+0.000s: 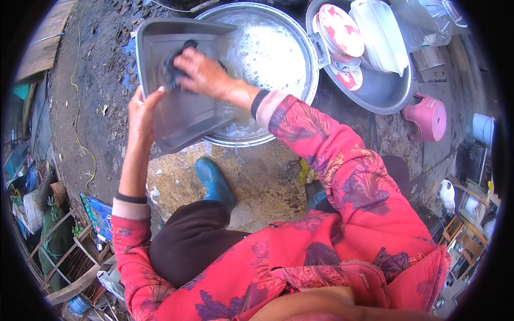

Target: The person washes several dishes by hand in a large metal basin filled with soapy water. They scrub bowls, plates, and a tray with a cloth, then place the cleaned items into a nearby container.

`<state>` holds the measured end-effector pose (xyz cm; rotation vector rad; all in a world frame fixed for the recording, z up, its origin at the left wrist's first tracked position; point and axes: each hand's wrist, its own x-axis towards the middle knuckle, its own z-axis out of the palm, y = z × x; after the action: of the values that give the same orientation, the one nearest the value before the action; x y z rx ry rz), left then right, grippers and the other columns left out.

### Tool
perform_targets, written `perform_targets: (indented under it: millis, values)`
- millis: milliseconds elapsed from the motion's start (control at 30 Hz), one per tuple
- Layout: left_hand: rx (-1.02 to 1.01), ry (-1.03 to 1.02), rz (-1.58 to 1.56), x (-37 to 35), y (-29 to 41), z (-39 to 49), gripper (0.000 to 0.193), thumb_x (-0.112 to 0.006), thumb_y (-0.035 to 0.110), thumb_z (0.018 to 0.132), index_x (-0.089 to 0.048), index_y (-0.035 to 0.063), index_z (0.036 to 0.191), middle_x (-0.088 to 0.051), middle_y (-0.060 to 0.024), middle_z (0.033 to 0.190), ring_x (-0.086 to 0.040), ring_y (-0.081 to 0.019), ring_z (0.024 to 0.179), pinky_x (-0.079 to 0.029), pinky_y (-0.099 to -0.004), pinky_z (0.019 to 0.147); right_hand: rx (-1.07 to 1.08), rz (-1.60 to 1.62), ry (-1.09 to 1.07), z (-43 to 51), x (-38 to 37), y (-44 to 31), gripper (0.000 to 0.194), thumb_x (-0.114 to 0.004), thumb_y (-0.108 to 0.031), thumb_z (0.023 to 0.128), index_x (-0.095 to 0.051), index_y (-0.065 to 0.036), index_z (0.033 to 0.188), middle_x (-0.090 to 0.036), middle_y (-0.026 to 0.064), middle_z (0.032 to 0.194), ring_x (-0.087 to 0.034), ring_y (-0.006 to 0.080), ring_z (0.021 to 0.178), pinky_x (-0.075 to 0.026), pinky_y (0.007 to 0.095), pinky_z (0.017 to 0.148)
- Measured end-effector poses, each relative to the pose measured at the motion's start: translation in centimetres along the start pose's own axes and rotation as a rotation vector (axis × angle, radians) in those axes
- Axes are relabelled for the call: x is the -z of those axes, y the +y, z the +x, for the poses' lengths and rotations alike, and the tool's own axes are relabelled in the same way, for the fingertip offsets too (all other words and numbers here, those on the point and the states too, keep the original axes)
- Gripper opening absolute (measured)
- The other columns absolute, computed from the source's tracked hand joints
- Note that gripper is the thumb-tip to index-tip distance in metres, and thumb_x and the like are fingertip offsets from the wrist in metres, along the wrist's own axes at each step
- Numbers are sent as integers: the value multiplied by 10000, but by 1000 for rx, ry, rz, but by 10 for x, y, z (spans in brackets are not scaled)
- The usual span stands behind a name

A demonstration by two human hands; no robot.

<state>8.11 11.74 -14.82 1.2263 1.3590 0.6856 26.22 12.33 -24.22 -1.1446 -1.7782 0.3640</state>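
My left hand (142,108) grips the near left rim of a grey plastic basin (188,108), thumb over the edge. The basin is tilted, its right part dipping into a large round metal tub (315,86) of foamy water (265,52). My right hand (200,74) presses a dark cloth (174,66) against the inside of the grey basin; the hand is blurred and its fingertips are partly hidden in the cloth.
An oval metal basin (385,102) at upper right holds red-and-white plates (341,30) and white plastic containers (379,36). Near it are a clear plastic jug (425,24) and a pink stool (427,116). A yellow cord (76,86) crosses the wet ground.
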Motion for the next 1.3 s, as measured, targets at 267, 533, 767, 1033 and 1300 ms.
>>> perform_targets:
  millis: [267, 533, 767, 1033, 1300]
  values:
    - [-76, 143, 49, 53, 31, -19, 390, -662, 174, 778, -563, -25, 1098, -631, -106, 934, -617, -166, 811, -487, -293, 729, -302, -269, -30, 17, 17, 62, 465, -661, -255, 792, -488, -84, 1188, -483, 188, 1152, -542, 381, 1011, -474, 462, 860]
    - [-311, 173, 2, 61, 42, -12, 433, -673, 178, 767, -563, -26, 1133, -620, -95, 990, -593, -175, 894, -451, -294, 812, -396, -407, -44, -29, 26, 63, 243, -528, -73, 804, -500, -28, 1041, -521, 218, 1046, -605, 418, 878, -504, 503, 738]
    - [-510, 37, -24, 47, 59, 18, 423, -661, 137, 771, -561, -30, 1146, -611, -96, 1016, -582, -173, 921, -431, -293, 853, -428, -314, -189, -59, 27, 28, 348, -532, -40, 772, -589, -56, 1115, -569, 181, 1016, -572, 376, 967, -466, 461, 814]
    - [-501, -34, -200, 48, 38, 33, 380, -650, 81, 769, -569, -29, 1123, -609, -89, 1002, -582, -176, 910, -433, -298, 848, -208, -90, 91, -2, 2, -20, 286, -519, -4, 741, -588, -60, 1013, -579, 174, 1023, -574, 371, 966, -468, 453, 799]
    - [-484, 13, -297, 66, 33, 22, 357, -652, 60, 767, -577, -27, 1106, -615, -84, 979, -586, -169, 892, -436, -294, 841, -582, -366, 265, -2, 29, 50, 313, -531, -51, 787, -530, -7, 1096, -591, 222, 1060, -558, 422, 996, -448, 474, 850]
